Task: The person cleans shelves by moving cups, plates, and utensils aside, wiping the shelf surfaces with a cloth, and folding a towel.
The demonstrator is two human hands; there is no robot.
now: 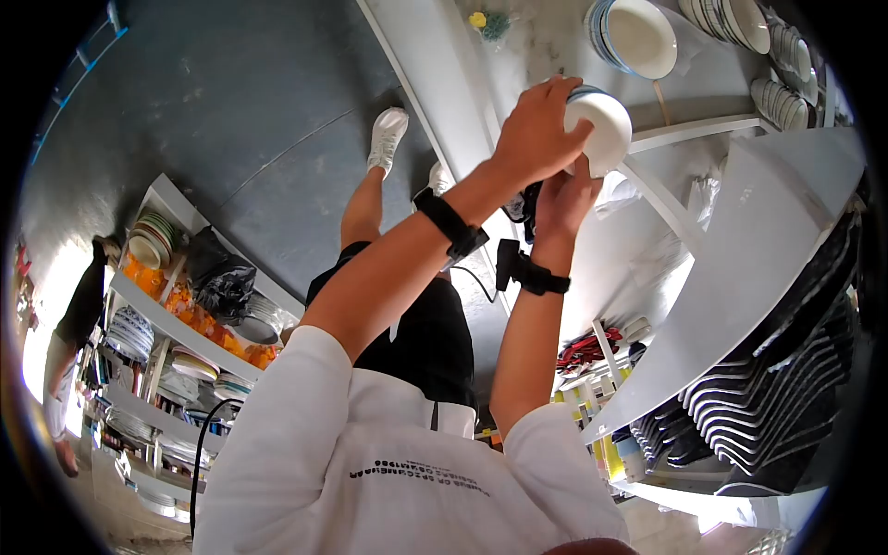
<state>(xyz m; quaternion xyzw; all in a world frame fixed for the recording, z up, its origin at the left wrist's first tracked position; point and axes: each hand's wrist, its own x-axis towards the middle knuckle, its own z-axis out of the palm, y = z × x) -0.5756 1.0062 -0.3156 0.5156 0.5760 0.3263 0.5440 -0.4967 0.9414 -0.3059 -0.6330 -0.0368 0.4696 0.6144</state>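
Observation:
Both of my hands are closed on a white bowl [608, 134] with a blue edge, held above the pale shelf and tilted so its white face shows. My left hand [544, 129] grips its upper left side, thumb over the face and fingers behind. From below, my right hand [567, 196] pinches the lower edge, its fingers partly hidden. Whether one bowl or a nested few are held, I cannot tell. Just beyond stands a stack of blue-rimmed bowls [643, 39]. Black straps [448, 225] with small devices sit on both wrists.
More stacked bowls [745, 26] stand on the shelf [546, 42] at upper right, near a yellow and green item [490, 23]. Black wavy dishes [763, 398] fill a rack at right. A shelf unit [176, 319] with plates and a black bag [220, 277] is at left.

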